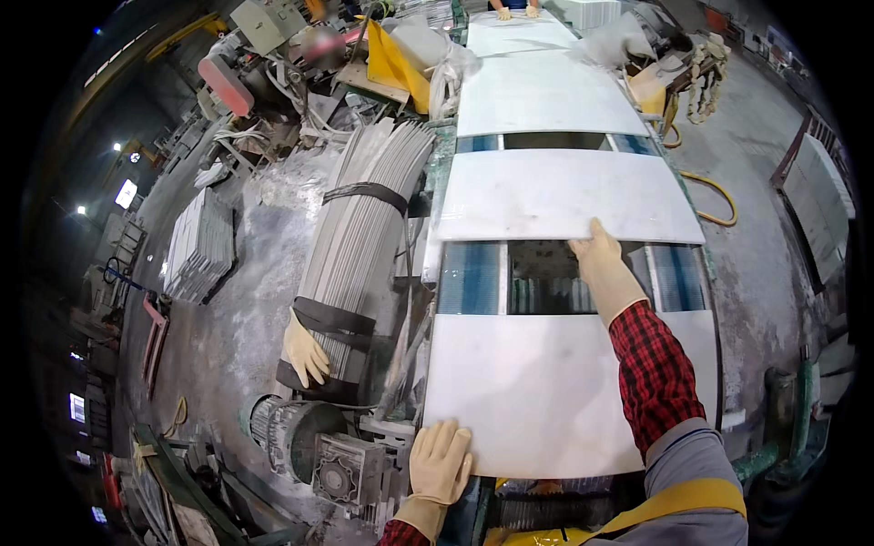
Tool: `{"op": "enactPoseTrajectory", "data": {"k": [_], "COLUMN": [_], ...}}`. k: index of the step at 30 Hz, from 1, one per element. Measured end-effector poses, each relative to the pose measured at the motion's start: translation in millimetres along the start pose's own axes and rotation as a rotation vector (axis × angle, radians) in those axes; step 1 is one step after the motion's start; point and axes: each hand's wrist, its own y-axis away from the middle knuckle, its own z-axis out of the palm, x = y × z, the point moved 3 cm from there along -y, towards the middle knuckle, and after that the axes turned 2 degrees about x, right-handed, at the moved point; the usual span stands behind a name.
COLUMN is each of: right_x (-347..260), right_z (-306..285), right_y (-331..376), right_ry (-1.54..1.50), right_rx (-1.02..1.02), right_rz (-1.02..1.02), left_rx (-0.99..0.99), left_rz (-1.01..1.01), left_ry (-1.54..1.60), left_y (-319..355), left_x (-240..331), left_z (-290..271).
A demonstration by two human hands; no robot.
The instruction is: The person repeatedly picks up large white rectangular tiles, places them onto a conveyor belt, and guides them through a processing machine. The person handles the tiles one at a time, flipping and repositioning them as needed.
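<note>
White rectangular slabs lie in a row on a conveyor with blue ribbed belts (pixel 470 278). My left hand (pixel 441 462), in a cream rubber glove, rests with its fingers stretched over the near left corner of the closest slab (pixel 555 396). My right hand (pixel 604 266), gloved alike, reaches across the gap to the second slab (pixel 566 193). Its fingers touch that slab's near edge, spread apart, with the thumb to the left. Past a narrower gap lies a third slab (pixel 551 91).
Left of the conveyor stands a strapped bundle of long grey strips (pixel 355 227) with a loose cream glove (pixel 305 351) on it. A dusty motor (pixel 296 437) sits below. Stacked slabs (pixel 200 246) stand farther left. At the far end another person's gloved hands (pixel 517 13) touch a slab.
</note>
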Motion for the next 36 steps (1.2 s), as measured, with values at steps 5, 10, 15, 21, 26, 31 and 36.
{"op": "enactPoseTrajectory", "data": {"k": [5, 10, 15, 21, 26, 31, 36], "right_x": [-6.8, -20.6, -33.9, -32.4, -11.4, -4.1, 3.3], "right_z": [-28.3, -58.0, -76.5, -109.3, -171.6, -188.1, -200.1], "right_y": [36.0, 93.7, 168.2, 223.4, 214.3, 229.9, 237.2], "right_ry": [-0.02, 0.072, 0.289, 0.355, 0.937, 1.488, 1.744], "right_rx": [0.036, 0.034, 0.139, 0.204, -0.065, -0.175, -0.156], "right_rz": [0.093, 0.115, 0.095, 0.145, -0.147, -0.442, -0.565], "left_rx": [0.035, 0.035, 0.115, 0.13, 0.219, 0.225, 0.229], "left_rz": [0.016, 0.05, 0.085, 0.074, 0.103, 0.087, 0.096], "left_ry": [0.014, 0.038, -0.034, -0.024, -0.045, -0.048, -0.015], "left_y": [8.7, 4.9, 21.5, 33.5, 43.8, 45.4, 48.5], "left_x": [1.1, 11.0, 6.0, 0.7, -6.2, -8.0, -8.0], "left_z": [3.1, -3.8, 6.1, 11.8, 24.0, 23.2, 24.3]}}
